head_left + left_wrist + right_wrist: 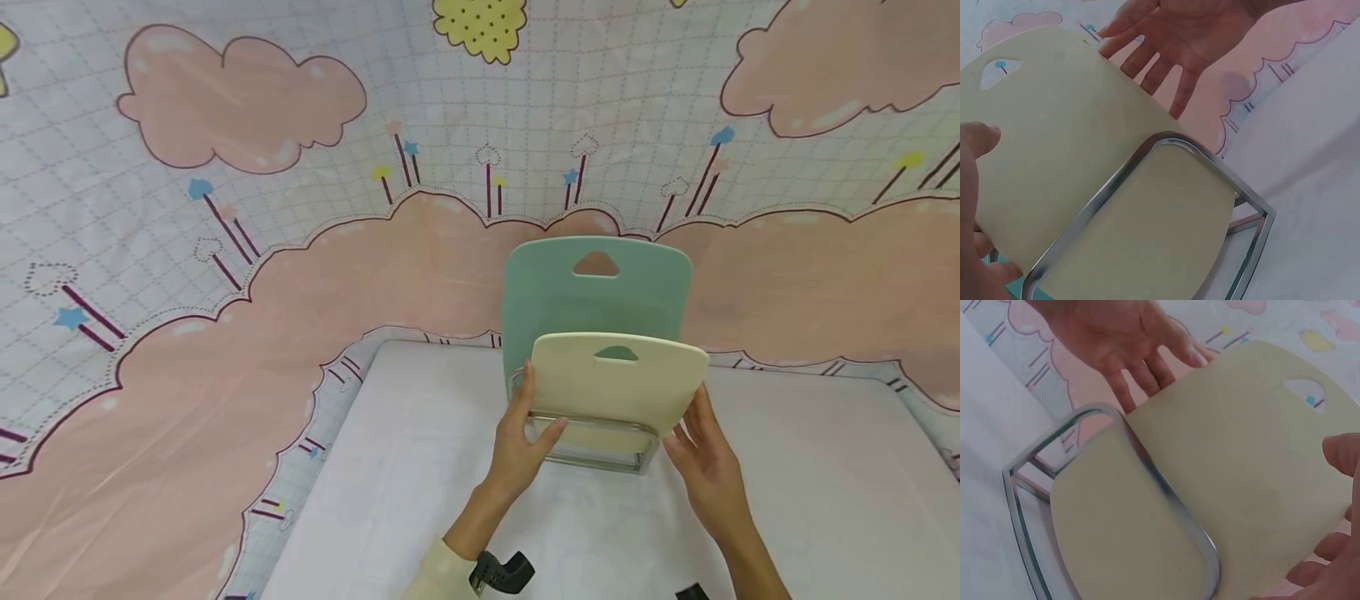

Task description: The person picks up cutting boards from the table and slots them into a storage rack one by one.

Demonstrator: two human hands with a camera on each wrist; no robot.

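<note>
A cream cutting board [615,379] stands in a metal wire rack [1094,205], behind its front bar. Behind it rises a larger green cutting board [592,304], its lower part hidden by the cream one. My left hand [517,454] is at the cream board's left edge, fingers extended along it and thumb toward the front bar. At the opposite edge my right hand [705,471] has its palm turned inward and its fingers beside the board. In the left wrist view the right hand's fingers [1154,72] look straight and spread, partly behind the edge.
The rack stands on a white tabletop [420,483]. A printed cloth with pink clouds [247,104] covers the background behind the table. Black wrist straps show on the left wrist and near the bottom edge.
</note>
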